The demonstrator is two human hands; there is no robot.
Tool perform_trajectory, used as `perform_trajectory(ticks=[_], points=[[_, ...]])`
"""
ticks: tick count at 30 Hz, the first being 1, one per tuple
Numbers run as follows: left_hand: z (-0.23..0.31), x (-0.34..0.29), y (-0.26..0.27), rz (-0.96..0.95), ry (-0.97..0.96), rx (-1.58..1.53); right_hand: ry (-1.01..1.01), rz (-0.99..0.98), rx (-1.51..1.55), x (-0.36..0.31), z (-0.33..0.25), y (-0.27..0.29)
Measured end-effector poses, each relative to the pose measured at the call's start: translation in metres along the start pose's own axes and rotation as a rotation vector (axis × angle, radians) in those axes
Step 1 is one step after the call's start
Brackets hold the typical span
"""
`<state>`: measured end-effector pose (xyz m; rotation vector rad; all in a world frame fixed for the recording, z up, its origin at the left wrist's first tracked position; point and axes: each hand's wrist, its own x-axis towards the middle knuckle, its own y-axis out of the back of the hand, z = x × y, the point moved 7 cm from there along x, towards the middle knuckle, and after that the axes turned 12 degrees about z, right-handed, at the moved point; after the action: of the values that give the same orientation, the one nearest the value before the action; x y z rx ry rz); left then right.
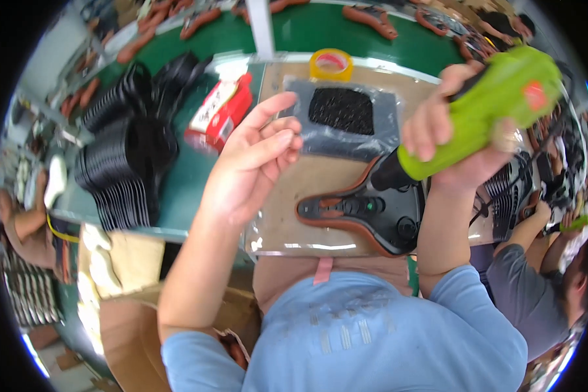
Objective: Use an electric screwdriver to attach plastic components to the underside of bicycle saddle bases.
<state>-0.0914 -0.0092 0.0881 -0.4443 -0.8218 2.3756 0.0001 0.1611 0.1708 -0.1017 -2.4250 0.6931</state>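
My right hand [431, 127] is wrapped round a lime-green cordless power driver [467, 124], tilted so its black nose points down-left. The nose meets or overlaps the underside of a black bicycle saddle [395, 219] with a brown rim; I cannot tell whether its bit touches. The saddle lies upside down at the table's front edge, its narrow end to the left. My left hand [261, 147] is raised left of it, index finger stretched out, other fingers loosely curled near the thumb, with nothing visible in them. Beyond lies a pile of small black pieces [342, 111] on a grey plastic bag [300, 134].
Stacks of black saddle shells [121, 170] stand on the green table at left, beside a red-and-white packet [221, 112]. A yellow tape roll [331, 64] sits behind the bag. Brown saddles [372, 21] line the far bench. Another person [536, 287] works close at right.
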Motion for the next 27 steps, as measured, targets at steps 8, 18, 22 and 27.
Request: perform_trajectory(ticks=[8,18,22,27], points=[[-0.053,-0.012,-0.081,-0.198,0.294,-0.956,-0.122,0.307,-0.254,-0.023,0.015,0.020],[-0.072,-0.012,-0.118,-0.158,0.362,-1.007,-0.045,0.379,-0.276,-0.028,0.017,0.032],[-0.073,-0.015,-0.117,-0.113,0.336,-0.994,-0.049,0.383,-0.303,-0.029,0.016,0.032],[-0.074,-0.019,-0.117,-0.163,0.337,-0.966,-0.055,0.384,-0.274,-0.032,0.015,0.030]])
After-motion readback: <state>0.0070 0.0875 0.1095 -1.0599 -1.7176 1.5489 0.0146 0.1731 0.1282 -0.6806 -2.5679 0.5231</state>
